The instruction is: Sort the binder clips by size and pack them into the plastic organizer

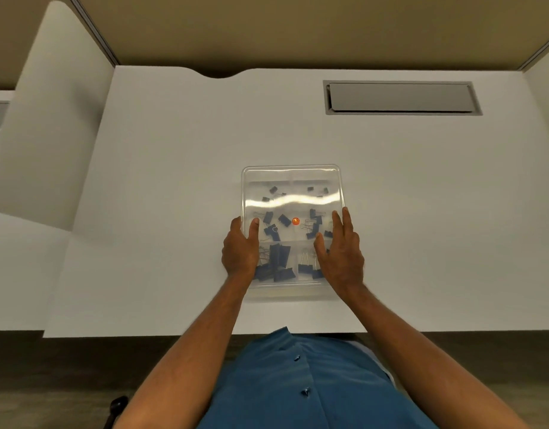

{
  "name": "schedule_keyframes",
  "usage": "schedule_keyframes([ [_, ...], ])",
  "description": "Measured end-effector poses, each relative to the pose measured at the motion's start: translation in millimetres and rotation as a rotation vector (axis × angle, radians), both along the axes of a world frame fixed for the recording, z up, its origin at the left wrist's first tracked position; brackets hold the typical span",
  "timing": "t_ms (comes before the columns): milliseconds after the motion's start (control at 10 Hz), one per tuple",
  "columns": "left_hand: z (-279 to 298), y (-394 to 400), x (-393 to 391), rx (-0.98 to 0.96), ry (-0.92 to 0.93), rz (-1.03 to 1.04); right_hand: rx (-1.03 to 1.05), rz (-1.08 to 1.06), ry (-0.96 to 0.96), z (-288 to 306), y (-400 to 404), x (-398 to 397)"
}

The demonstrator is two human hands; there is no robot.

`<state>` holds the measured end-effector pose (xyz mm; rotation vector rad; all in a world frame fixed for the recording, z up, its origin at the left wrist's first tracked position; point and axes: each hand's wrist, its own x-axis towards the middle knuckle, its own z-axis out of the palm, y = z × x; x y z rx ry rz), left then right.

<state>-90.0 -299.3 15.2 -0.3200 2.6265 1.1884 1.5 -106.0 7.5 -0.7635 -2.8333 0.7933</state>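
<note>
A clear plastic organizer [291, 173] lies on the white desk with its transparent lid down over the compartments. Blue binder clips show through the lid: small ones [273, 190] in the far row, medium ones [284, 220] in the middle row, large ones [279, 255] in the near row. My left hand [240, 252] rests flat on the organizer's left edge, thumb on top of the lid. My right hand [341, 252] lies flat on the lid's right side, fingers spread. An orange dot [295, 221] sits at the lid's centre.
The white desk [174, 181] stretches around the organizer. A grey recessed cable hatch [401, 97] sits at the back right. Partition walls rise behind and to the left. The desk's front edge runs close to my body.
</note>
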Motion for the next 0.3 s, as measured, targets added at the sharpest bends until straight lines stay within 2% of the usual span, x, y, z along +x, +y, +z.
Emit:
schedule_keyframes([
  [100,4.1,-1.0,-0.8,-0.041,0.004,-0.007,-0.043,0.008,-0.002,4.1,-1.1,0.3],
  [200,13.0,4.5,-7.1,-0.245,0.165,-0.082,-0.086,0.037,0.024,14.4,11.7,-7.0],
  [300,15.6,9.7,-11.8,-0.329,0.295,-0.223,0.023,0.104,0.056,15.1,24.5,-13.0],
])
